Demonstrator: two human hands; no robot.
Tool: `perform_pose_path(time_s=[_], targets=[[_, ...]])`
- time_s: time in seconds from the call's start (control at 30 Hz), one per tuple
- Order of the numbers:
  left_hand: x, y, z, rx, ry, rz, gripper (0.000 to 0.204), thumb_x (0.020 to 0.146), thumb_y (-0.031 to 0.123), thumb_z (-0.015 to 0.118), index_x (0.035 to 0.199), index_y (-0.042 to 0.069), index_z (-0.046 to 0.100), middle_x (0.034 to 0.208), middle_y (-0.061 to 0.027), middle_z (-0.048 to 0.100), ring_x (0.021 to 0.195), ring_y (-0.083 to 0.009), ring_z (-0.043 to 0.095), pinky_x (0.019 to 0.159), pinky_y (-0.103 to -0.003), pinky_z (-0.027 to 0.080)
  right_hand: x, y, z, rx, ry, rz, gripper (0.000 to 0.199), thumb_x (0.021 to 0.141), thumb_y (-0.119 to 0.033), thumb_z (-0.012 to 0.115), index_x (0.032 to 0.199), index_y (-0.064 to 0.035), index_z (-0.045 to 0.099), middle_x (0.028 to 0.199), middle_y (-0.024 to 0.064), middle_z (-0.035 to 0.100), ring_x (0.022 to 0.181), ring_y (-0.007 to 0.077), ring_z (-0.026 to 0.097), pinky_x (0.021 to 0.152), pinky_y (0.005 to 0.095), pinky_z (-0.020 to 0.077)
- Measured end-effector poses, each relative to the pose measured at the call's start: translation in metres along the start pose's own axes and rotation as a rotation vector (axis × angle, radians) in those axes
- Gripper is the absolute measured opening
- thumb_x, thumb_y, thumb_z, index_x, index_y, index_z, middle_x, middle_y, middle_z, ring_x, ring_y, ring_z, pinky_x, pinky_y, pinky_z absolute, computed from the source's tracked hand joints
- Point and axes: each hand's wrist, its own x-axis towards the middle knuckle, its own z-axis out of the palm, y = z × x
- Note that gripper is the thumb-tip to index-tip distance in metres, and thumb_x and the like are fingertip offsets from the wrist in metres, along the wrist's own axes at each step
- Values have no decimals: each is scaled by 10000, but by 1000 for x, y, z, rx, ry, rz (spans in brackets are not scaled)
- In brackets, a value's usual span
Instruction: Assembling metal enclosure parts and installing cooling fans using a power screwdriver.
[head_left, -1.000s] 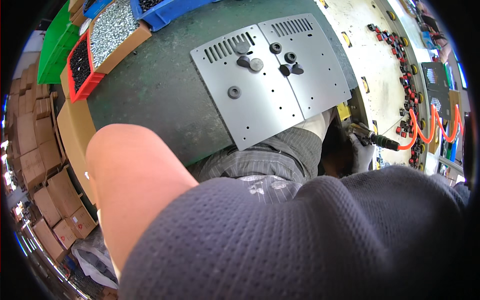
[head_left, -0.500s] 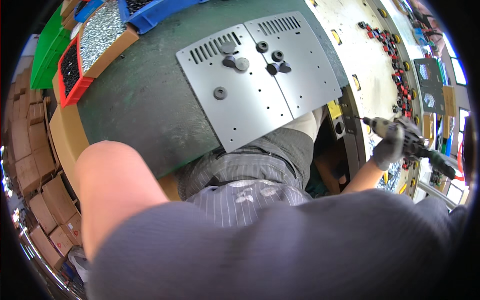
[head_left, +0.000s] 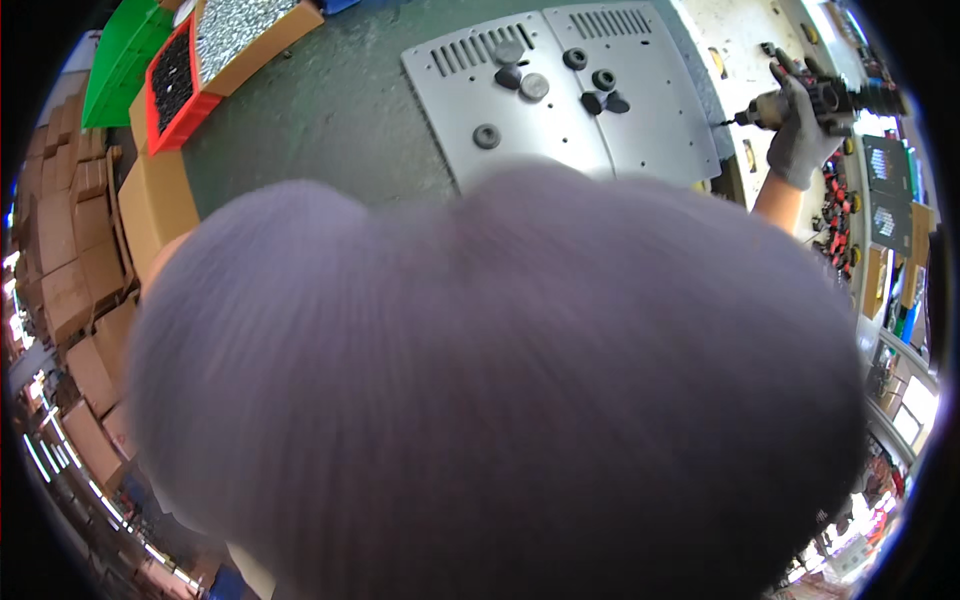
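In my right hand [head_left: 800, 147], which wears a grey glove, is a dark power screwdriver [head_left: 828, 98]. Its fingers are wrapped round the tool, and the thin bit points left, close to the right edge of a metal plate [head_left: 665, 135]. A second silver plate [head_left: 550, 125] lies against it on the left; both have slots along the far edge and small holes. Black rubber feet [head_left: 487, 136] and a grey round cap [head_left: 534, 88] rest on them. My left hand is out of sight; my grey shirt hides the near half of the view.
At the far left, a red bin [head_left: 210, 101] holds small black parts, beside a cardboard box [head_left: 262, 50] of silver fasteners and a green bin [head_left: 125, 75]. The dark green table [head_left: 340, 110] carries the plates. A pale bench [head_left: 735, 30] with red-and-black parts [head_left: 838, 215] runs along the right.
The screwdriver has come nearer the plates' right edge and farther from me. My body has leaned in, so the shirt covers more; the left arm has dropped nearly out of view.
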Motion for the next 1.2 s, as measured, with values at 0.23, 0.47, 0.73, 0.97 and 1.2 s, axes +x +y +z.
perform_pose_path(time_s=[0.23, 0.47, 0.73, 0.97, 1.2], targets=[[-70, -42, -46, 797, 241, -740, 312, 831, 234, 515, 1081, 66, 596, 960, -137, 619, 888, -293, 592, 780, -377, 472, 7, 1, -1, -29, -208, 27, 534, 736, 23, 635, 1236, 6, 448, 950, 76, 586, 772, 146, 578, 729, 261, 465], [-201, -61, -162, 1103, 940, -1244, 370, 840, 322, 564, 1141, 109, 593, 1081, -123, 610, 957, -258, 595, 841, -350, 452, 4, 29, -10, 107, -204, 326, 471, 772, -17, 596, 1223, -24, 459, 872, 37, 539, 641, 79, 498, 524, 205, 381], [-231, -104, -240, 967, 769, -1571, 635, 853, 568, 428, 1369, 204, 354, 1401, -172, 332, 1292, -318, 333, 1045, -435, 295, -3, 35, 0, 17, -107, 227, 493, 790, -87, 576, 1235, 61, 424, 824, 68, 551, 653, 102, 509, 563, 206, 390], [-240, -112, -238, 911, 747, -1569, 566, 839, 456, 487, 1306, 139, 439, 1293, -162, 475, 1216, -310, 437, 1021, -383, 335, -11, 31, 12, -10, -86, 185, 531, 788, -63, 573, 1276, 54, 398, 811, 58, 557, 648, 94, 507, 573, 207, 391], [-261, -109, -249, -213, 1677, -919, 236, 842, 108, 483, 1066, 67, 542, 783, -29, 534, 628, -135, 538, 506, -251, 491, -13, 30, 14, 0, -57, 166, 531, 783, -51, 573, 1273, 53, 398, 807, 52, 553, 661, 94, 513, 597, 209, 405]])
